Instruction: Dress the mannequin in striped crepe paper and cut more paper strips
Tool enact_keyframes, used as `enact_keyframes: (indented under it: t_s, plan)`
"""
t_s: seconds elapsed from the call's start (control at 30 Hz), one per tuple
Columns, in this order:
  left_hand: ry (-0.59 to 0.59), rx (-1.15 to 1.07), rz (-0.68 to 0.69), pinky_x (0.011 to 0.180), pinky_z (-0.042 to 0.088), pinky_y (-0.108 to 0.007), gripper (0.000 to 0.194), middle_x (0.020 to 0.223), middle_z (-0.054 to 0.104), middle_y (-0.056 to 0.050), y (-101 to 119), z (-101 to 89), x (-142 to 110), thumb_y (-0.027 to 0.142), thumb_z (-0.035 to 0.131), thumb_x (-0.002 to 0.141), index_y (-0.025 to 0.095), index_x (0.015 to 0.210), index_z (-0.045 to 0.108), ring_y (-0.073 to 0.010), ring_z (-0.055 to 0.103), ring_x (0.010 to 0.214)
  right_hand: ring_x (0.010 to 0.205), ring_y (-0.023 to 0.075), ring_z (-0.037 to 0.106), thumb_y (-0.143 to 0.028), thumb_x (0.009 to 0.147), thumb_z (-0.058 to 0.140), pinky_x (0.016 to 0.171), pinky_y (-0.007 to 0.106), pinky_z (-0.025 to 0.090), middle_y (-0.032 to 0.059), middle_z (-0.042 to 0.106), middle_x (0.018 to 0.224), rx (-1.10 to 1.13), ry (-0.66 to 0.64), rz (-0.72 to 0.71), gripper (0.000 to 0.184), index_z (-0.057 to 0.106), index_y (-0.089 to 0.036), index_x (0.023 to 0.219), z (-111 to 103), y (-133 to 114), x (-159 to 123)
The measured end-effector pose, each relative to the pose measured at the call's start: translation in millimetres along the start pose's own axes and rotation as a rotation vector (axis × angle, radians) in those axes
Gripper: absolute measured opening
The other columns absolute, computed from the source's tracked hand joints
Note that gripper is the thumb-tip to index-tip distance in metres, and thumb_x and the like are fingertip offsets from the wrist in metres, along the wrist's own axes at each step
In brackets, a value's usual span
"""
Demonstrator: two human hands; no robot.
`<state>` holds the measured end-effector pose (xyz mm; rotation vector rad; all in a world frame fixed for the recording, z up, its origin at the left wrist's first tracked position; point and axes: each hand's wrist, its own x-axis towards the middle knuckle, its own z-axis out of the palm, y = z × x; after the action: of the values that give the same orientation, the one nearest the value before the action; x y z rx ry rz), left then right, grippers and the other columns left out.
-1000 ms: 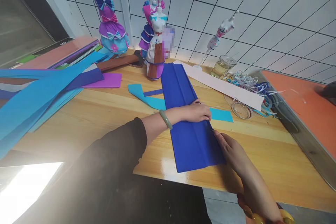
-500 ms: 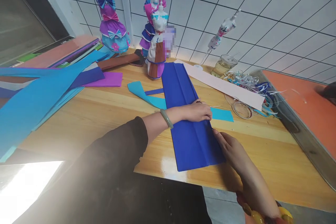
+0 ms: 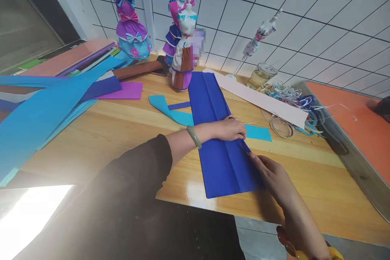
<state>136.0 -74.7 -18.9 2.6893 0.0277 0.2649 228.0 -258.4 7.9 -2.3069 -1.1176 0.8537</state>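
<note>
A long dark blue sheet of crepe paper, creased lengthwise, lies on the wooden table in front of me, its near right side slightly lifted. My left hand, with a green bangle at its wrist, rests across the middle of the sheet, fingers curled and closed at the right edge. Lower down that edge, my right hand pinches the sheet, thumb on top and the other fingers mostly hidden beneath. A tiny shiny point shows by the thumb tip; I cannot make it out. Light blue strips stick out on both sides under the sheet.
Small dress-form figures stand along the tiled wall. Colored sheets pile at the left. A pale pink strip, a glass jar and tangled ribbons lie at the right, near an orange surface.
My right hand has shifted slightly right and down, drawing the sheet's near right edge outward a little. My left hand stays in the same place.
</note>
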Motion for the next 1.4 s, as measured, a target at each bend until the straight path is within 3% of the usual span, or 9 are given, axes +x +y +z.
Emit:
enact_keyframes:
  t_s: [0.23, 0.47, 0.73, 0.97, 1.4]
  plan:
    - [-0.005, 0.012, 0.01, 0.089, 0.029, -0.033, 0.024, 0.094, 0.068, -0.003, -1.6, 1.3, 1.5, 0.021, 0.044, 0.088, 0.019, 0.088, 0.068, -0.017, 0.056, 0.093, 0.07, 0.0225, 0.059, -0.065, 0.075, 0.044, 0.06, 0.029, 0.045, 0.0039, 0.065, 0.065, -0.032, 0.043, -0.072, 0.052, 0.062, -0.017, 0.066, 2.4, -2.0, 8.2]
    - [0.001, -0.009, 0.017, 0.088, 0.031, -0.03, 0.024, 0.102, 0.067, -0.004, -1.4, 0.1, 2.0, 0.02, 0.045, 0.089, 0.018, 0.095, 0.068, -0.0162, 0.057, 0.097, 0.078, 0.0269, 0.062, -0.064, 0.075, 0.045, 0.062, 0.031, 0.046, 0.0052, 0.069, 0.071, -0.002, 0.036, -0.053, 0.05, 0.063, -0.018, 0.066, 2.7, -3.1, 9.0]
    - [0.015, -0.032, 0.008, 0.09, 0.032, -0.03, 0.024, 0.106, 0.067, -0.004, 0.4, -0.2, 1.6, 0.017, 0.046, 0.088, 0.018, 0.098, 0.067, -0.0167, 0.057, 0.101, 0.072, 0.0237, 0.061, -0.063, 0.076, 0.046, 0.054, 0.028, 0.044, 0.005, 0.068, 0.068, 0.041, 0.033, -0.047, 0.048, 0.061, -0.019, 0.06, 2.4, 2.3, 9.1]
    - [0.027, -0.045, 0.004, 0.091, 0.032, -0.031, 0.024, 0.107, 0.067, -0.005, -0.6, 1.5, 1.4, 0.018, 0.047, 0.088, 0.017, 0.1, 0.067, -0.0171, 0.057, 0.102, 0.071, 0.0235, 0.06, -0.064, 0.075, 0.045, 0.055, 0.029, 0.044, 0.0052, 0.069, 0.071, 0.011, 0.045, -0.023, 0.051, 0.066, -0.018, 0.068, 1.9, 1.5, 9.9]
    - [0.008, -0.057, -0.018, 0.094, 0.032, -0.031, 0.025, 0.11, 0.066, -0.005, 0.7, 0.2, 1.3, 0.018, 0.046, 0.088, 0.017, 0.102, 0.067, -0.0166, 0.056, 0.103, 0.064, 0.0199, 0.057, -0.062, 0.077, 0.046, 0.051, 0.026, 0.041, 0.0033, 0.062, 0.061, 0.045, 0.034, -0.041, 0.047, 0.055, -0.02, 0.057, 3.7, 2.1, 8.5]
